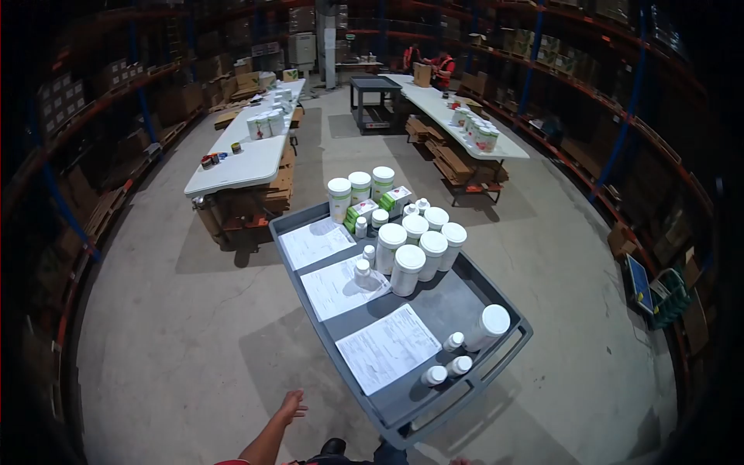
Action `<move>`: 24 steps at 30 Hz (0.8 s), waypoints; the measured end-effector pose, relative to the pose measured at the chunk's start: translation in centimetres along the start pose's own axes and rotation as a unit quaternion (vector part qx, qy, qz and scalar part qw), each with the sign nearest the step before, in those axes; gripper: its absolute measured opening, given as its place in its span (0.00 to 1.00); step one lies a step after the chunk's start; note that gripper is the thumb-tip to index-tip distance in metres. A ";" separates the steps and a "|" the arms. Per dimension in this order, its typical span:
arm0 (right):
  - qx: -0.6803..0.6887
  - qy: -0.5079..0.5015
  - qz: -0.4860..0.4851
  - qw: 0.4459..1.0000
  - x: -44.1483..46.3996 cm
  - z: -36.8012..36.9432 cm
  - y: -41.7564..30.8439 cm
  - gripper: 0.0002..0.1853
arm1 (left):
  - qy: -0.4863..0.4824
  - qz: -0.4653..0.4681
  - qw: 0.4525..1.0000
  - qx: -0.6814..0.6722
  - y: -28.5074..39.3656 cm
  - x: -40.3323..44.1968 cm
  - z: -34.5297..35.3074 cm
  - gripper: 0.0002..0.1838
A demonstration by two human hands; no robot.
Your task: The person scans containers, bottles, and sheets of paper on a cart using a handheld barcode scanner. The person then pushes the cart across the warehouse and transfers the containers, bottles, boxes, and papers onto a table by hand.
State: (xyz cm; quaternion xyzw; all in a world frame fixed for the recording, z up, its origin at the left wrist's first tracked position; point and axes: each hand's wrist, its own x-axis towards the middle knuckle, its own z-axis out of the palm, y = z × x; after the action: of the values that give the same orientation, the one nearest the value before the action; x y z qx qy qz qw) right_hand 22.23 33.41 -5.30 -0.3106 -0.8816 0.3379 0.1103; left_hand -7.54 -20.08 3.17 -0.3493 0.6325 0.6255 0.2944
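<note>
My left hand (pixel 292 407) hangs in the air at the lower left of the cart, fingers partly stretched out and nothing in them. It is apart from the grey cart (pixel 356 395). My right hand does not show clearly. On the cart lie three printed sheets, the nearest sheet (pixel 387 347) beside small white bottles (pixel 435 376) and a large white tub (pixel 490 325). Several more white tubs (pixel 408 267) stand grouped farther along, with small bottles (pixel 362 270) on the middle sheet. Green-and-white boxes (pixel 361 213) sit among the tubs at the far end.
Two long white tables, a left table (pixel 232 177) and a right table (pixel 496 147), hold tubs and stand over stacked cardboard. Between them is a dark cart (pixel 376 85). People in red (pixel 443 70) stand far back. Shelving lines both sides; a green basket (pixel 668 298) is at right.
</note>
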 end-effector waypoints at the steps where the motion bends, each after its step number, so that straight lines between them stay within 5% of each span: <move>1: 0.165 -0.010 0.118 0.979 5.6 0.6 -1.0 0.11 | 0.020 0.001 1.000 0.023 0.6 -1.3 0.3 0.38; 3: 0.101 0.060 0.063 0.991 14.6 2.7 -4.6 0.12 | 0.052 0.011 0.998 0.039 2.1 -1.9 1.2 0.35; 10: 0.277 0.144 0.122 0.942 38.1 6.3 -20.9 0.34 | 0.127 0.091 0.986 0.060 4.1 -4.7 14.0 0.38; 12: 0.268 0.178 0.133 0.937 40.4 10.9 -24.4 0.35 | 0.163 0.111 0.978 0.063 4.0 -3.9 17.3 0.41; 16: 0.217 0.160 0.170 0.948 40.1 9.6 -28.7 0.42 | 0.499 0.155 0.850 0.071 4.2 -0.5 20.4 0.39; 19: 0.202 0.169 0.187 0.946 41.1 12.0 -30.7 0.43 | 0.466 0.121 0.874 0.062 7.2 3.0 17.8 0.42; 24: 0.226 0.182 0.169 0.942 43.8 14.1 -34.9 0.45 | 0.468 0.201 0.859 0.045 16.1 2.7 17.0 0.34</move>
State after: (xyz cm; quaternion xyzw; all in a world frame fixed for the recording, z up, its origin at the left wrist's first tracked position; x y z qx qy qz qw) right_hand -34.26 33.02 6.72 -0.4780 -0.6816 0.4796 0.2774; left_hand -23.28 -3.74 9.66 -0.4529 0.7796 0.4047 -0.1529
